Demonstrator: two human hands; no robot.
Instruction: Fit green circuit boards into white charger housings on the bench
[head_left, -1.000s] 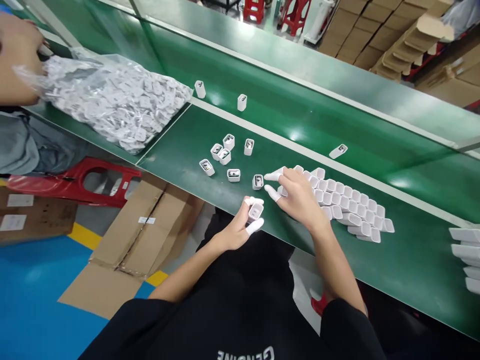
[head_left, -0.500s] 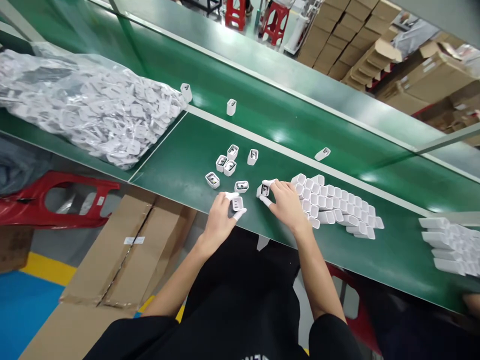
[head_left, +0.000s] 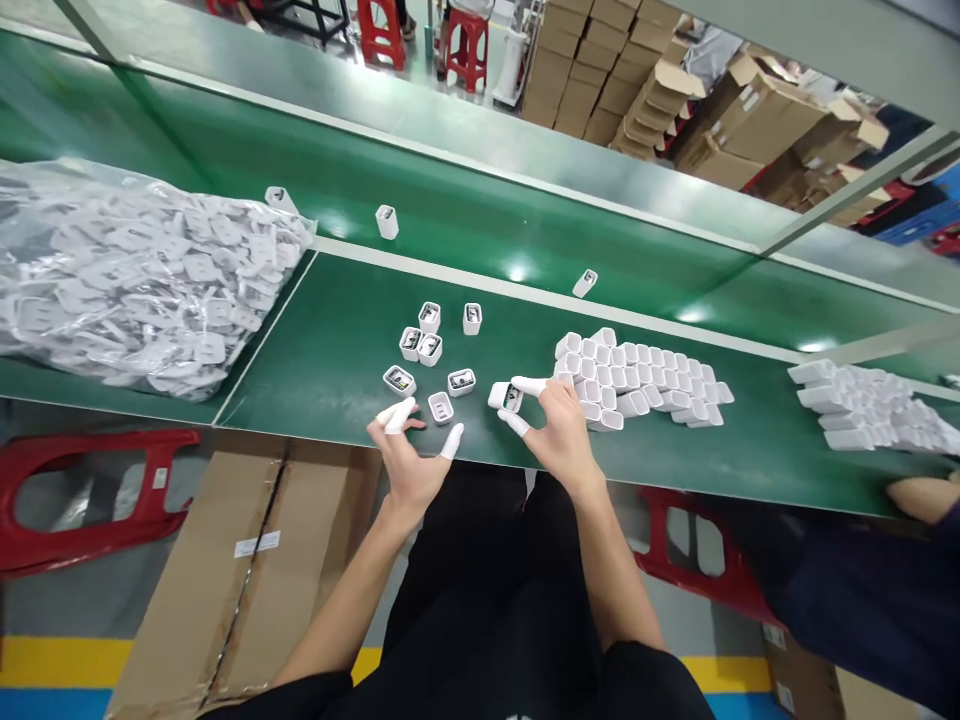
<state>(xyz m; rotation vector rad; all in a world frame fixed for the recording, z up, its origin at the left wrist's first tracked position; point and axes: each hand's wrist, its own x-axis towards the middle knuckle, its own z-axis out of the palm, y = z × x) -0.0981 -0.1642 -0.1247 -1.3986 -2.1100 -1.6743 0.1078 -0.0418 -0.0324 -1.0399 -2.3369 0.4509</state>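
My right hand (head_left: 559,430), with white finger covers on thumb and index finger, pinches a small white charger housing (head_left: 498,394) lying tilted with its open end and circuit parts toward the hand. My left hand (head_left: 411,462) is open, its covered thumb and finger spread around a white housing with slots inside (head_left: 441,408), apart from it. Close by stand a housing with a circuit board (head_left: 461,382) and another one (head_left: 400,380). Behind these, several more filled housings (head_left: 430,348) stand on the green bench (head_left: 337,330).
A clear bag of white plastic pieces (head_left: 150,270) lies at the left. Rows of white housings (head_left: 637,375) lie right of my hand, with another stack (head_left: 870,405) farther right. Cardboard boxes (head_left: 247,560) and red stools (head_left: 686,545) are below the bench. A person's arm (head_left: 926,497) shows at right.
My left hand has let go of the slotted housing and drawn back left, fingers spread. The housing in my right hand has tipped over. The camera view has shifted.
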